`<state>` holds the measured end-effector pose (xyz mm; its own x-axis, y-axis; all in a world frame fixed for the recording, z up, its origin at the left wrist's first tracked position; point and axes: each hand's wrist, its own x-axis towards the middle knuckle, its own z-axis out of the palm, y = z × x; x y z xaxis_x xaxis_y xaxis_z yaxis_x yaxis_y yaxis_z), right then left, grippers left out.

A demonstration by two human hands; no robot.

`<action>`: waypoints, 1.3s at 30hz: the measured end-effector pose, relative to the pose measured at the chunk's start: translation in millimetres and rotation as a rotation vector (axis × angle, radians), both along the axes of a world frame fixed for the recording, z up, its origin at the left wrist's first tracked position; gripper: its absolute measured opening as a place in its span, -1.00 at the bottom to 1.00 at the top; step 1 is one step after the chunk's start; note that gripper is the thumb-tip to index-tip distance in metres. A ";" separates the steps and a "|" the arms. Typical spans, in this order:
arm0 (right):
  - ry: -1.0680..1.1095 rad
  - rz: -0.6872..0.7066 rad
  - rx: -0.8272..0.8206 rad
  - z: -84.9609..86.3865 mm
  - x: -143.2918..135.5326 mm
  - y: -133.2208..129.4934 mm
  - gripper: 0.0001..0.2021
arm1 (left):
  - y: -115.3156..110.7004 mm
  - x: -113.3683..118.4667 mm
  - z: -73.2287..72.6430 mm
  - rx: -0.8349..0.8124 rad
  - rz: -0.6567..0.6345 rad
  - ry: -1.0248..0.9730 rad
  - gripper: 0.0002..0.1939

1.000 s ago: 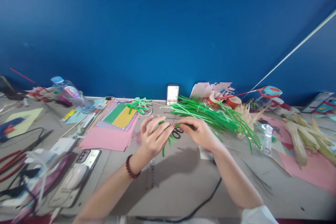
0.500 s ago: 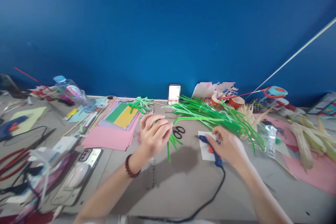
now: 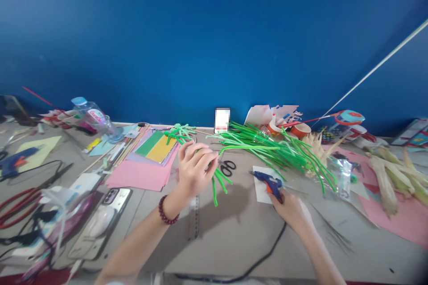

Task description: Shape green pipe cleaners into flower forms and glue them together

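Near the middle, above the table, my left hand is closed round a bundle of green pipe cleaners. Several ends stick out below it, and one long stem reaches to the right. My right hand has its fingers round the handle of a blue glue gun, whose nozzle points left. A small white paper lies under the gun. Black scissors rest between my two hands, and a ruler lies below my left wrist.
Behind my hands lies a large pile of green pipe cleaners. Pink paper, a phone, red-handled pliers and a bottle are on the left. Corn husks are at the right. The gun's cable crosses the front.
My right hand has moved down from above the glue gun and closed on its handle. The gun has turned slightly. My left hand has barely moved.
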<state>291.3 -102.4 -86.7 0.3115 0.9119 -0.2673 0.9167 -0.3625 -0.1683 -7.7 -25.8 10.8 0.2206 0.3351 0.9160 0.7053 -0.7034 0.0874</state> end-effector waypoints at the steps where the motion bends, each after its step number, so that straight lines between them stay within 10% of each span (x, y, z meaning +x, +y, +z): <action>1: 0.006 -0.011 0.003 0.8 0.2 -0.1 -0.63 | 0.1 -0.2 0.5 0.002 0.000 0.001 -0.82; 29: -0.060 -0.110 -0.081 25.0 12.5 -27.8 -0.41 | 2.3 -4.6 6.2 -0.028 -0.021 -0.016 -0.81; 35: 0.344 0.261 0.481 70.3 -40.9 -1.9 -0.61 | -1.9 -2.9 6.2 -0.070 -0.038 -0.013 -0.83; 39: 0.870 0.559 0.319 92.9 -93.5 33.5 -0.41 | -5.4 1.2 5.8 -0.092 -0.054 0.010 -0.85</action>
